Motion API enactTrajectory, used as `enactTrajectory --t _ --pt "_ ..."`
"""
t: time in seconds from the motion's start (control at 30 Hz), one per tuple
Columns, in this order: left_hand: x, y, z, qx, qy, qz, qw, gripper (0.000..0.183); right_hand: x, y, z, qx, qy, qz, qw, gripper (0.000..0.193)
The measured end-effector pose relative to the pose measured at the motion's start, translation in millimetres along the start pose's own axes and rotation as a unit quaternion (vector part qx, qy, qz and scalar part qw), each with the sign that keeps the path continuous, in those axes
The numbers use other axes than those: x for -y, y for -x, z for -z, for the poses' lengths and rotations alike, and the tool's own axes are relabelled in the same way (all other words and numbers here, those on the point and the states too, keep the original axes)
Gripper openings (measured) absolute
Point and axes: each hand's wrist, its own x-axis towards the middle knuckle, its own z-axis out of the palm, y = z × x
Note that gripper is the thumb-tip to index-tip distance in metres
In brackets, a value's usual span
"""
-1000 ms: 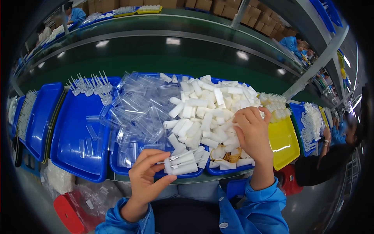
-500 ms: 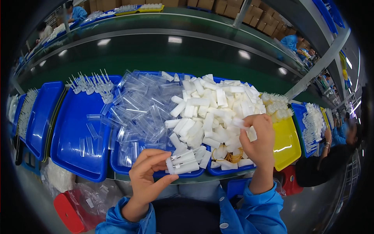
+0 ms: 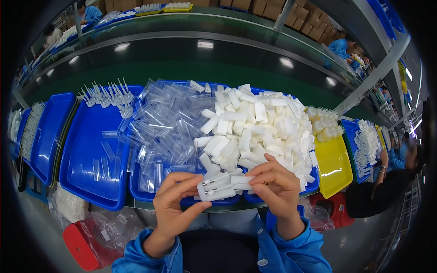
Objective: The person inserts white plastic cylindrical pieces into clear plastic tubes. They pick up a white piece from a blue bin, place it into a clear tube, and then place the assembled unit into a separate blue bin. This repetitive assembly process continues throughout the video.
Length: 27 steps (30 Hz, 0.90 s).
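Observation:
My left hand (image 3: 169,207) is closed around the end of a white plastic part with several thin prongs (image 3: 217,185). White foam sleeves sit along some prongs, which point right. Between thumb and fingers of my right hand (image 3: 278,193) is a white foam piece (image 3: 241,181). Its left end is at the tips of the prongs; whether a prong is inside it I cannot tell. Just beyond both hands lies a large heap of similar white foam pieces (image 3: 250,120). Left of that heap are many clear plastic sleeves (image 3: 168,125), piled over a blue tray (image 3: 141,190).
Further left, a blue tray (image 3: 86,159) holds upright white pronged parts (image 3: 107,95) at its far end. A yellow tray (image 3: 336,170) stands at the right. Behind the trays runs a green conveyor belt (image 3: 182,63). A red stool (image 3: 82,248) and plastic bags are below left. Co-workers sit further off.
My right hand has come left and nearer from the foam heap, bringing a foam piece to the pronged part. The left hand has hardly moved.

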Motion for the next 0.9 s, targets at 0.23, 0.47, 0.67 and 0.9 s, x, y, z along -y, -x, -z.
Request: enactTrajectory --t 0.23,0.47,0.67,0.9 --pt "-2.0 1.0 2.2 0.024 -0.037 0.025 0.999 0.049 8.0 -0.9 -7.3 0.021 -0.016 -0.021 0.999 0.014" --pt "-4.4 -0.2 5.2 0.059 -0.056 0.026 0.996 0.051 15.5 -3.1 -12.7 0.054 -0.01 -0.007 0.998 0.016" --pt "-3.9 0.5 6.3 0.073 -0.075 0.027 0.994 0.051 8.6 -0.8 -22.1 0.066 -0.011 0.001 0.998 0.018" --pt "-2.6 -1.9 5.3 0.058 -0.059 0.033 0.996 0.049 11.4 -2.1 -27.5 0.073 0.07 0.036 0.994 0.012"
